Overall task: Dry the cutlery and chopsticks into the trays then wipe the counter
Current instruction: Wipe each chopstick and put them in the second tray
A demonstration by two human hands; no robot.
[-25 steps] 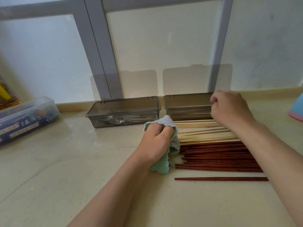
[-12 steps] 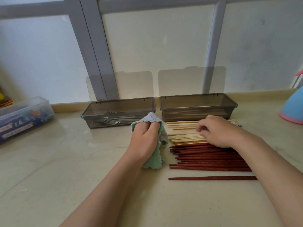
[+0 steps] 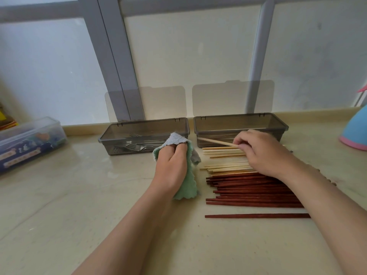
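Counter [image 3: 79, 215]: it is carrying both trays and the whole spread of chopsticks, so by my reading its wipe is waiting until last.
Left tray [image 3: 143, 127]: it is sitting at the back with its lid up and is holding forks; the cutlery half is looking done.
Right tray [image 3: 240, 118]: it is standing open just beside the left one. Pale lengths are showing faintly through its tinted wall, but you cannot tell how many.
Dark chopsticks [image 3: 248, 192]: they are lying in a row in front of the right tray, one apart nearest you, all undried as far as I can judge.
Pale chopsticks [image 3: 222, 167]: they are lying between the dark row and the right tray.
Cloth [image 3: 186, 192]: it is hanging from your left hand, just left of the rows.
Left hand [image 3: 170, 169]: your fingers are curling round the cloth.
Right hand [image 3: 264, 153]: your fingertips are pinching one pale stick.
Held chopstick [image 3: 214, 141]: it is tilting up off the pile, its free end pointing toward the cloth.
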